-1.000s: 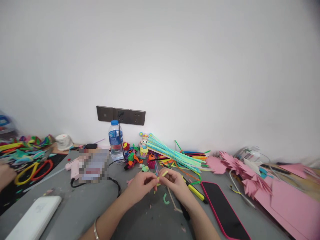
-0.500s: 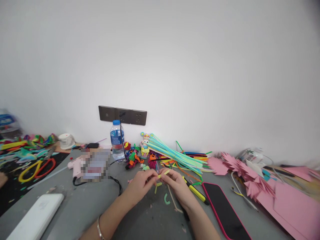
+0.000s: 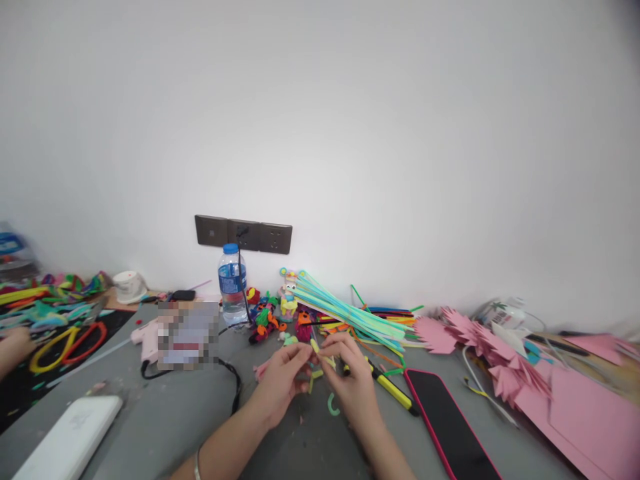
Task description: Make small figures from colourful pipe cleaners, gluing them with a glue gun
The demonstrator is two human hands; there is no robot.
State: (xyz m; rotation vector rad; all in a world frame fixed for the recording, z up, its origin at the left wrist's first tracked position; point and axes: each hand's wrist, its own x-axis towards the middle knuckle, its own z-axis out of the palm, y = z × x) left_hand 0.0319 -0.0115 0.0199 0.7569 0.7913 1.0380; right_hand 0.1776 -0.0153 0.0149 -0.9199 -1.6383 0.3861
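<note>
A short yellow pipe cleaner point(image 3: 315, 345) is between the fingertips of both hands, above the grey table. My left hand point(image 3: 283, 383) comes in from the lower left, thumb and fingers pinched at it. From the other side, my right hand point(image 3: 353, 377) pinches the same piece, its fingers bent. Some of the pipe cleaner is hidden by the fingers. Under the hands lies another yellow piece point(image 3: 314, 381), and a green curled piece point(image 3: 333, 404) rests nearer to me. A yellow-and-black cutter or marker point(image 3: 395, 393) lies just right of my right hand.
Behind are a bundle of pale pipe cleaners point(image 3: 355, 312), small figures point(image 3: 289, 300) and a water bottle point(image 3: 233, 287). A phone point(image 3: 447, 420) and pink paper point(image 3: 585, 407) lie right; a pink glue gun point(image 3: 147, 339) and white power bank point(image 3: 70, 437) left. Another person's hand point(image 3: 15, 350) shows at far left.
The yellow pipe cleaner has turned from nearly level to more upright between my fingers. My right hand has shifted its grip. Another person's hand has come further in at the left.
</note>
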